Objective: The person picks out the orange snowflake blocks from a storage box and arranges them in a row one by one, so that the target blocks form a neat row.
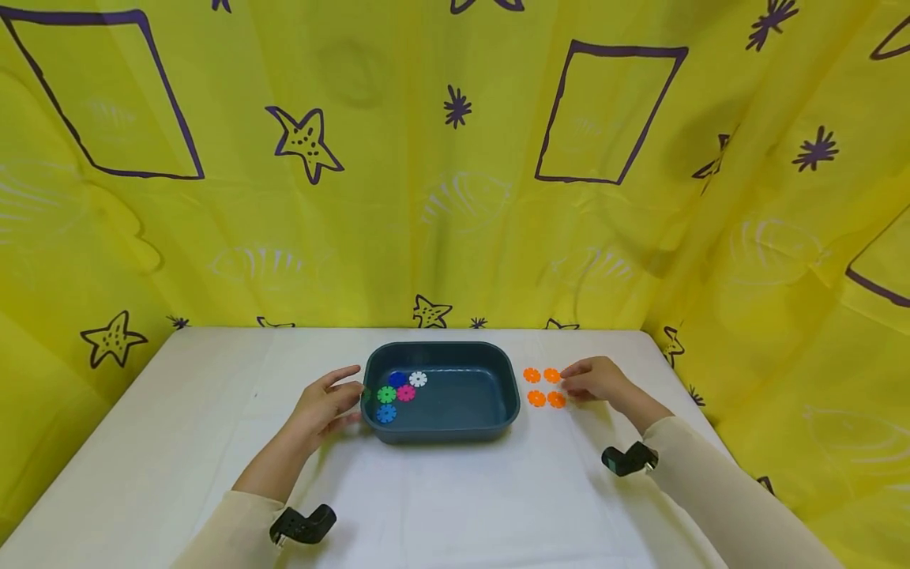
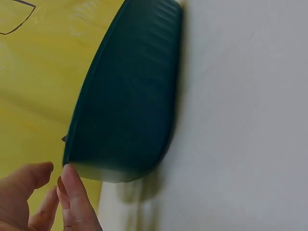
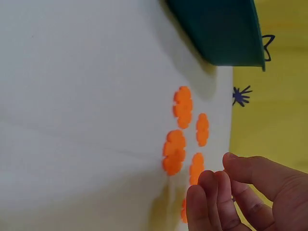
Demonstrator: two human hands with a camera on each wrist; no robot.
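A dark teal tub (image 1: 455, 433) stands on the table with several notched flower-shaped discs in its left part: a dark blue (image 1: 397, 379), a white (image 1: 418, 379), a light green (image 1: 386, 394), a pink (image 1: 406, 393) and a lighter blue disc (image 1: 386, 413). My left hand (image 1: 327, 405) is at the tub's left end, fingers apart, fingertips by the rim; a small green patch there is unclear. Several orange discs (image 1: 536, 398) lie right of the tub. Beside them is my right hand (image 1: 596, 379), fingers loosely bent, partly covering another orange disc (image 3: 184, 211) in the right wrist view.
A white cloth covers the table (image 1: 455, 506). Yellow curtain (image 1: 398, 237) with dark drawn shapes hangs behind and along the sides. Black wrist cameras sit on the left sleeve (image 1: 235, 529) and right sleeve (image 1: 704, 482).
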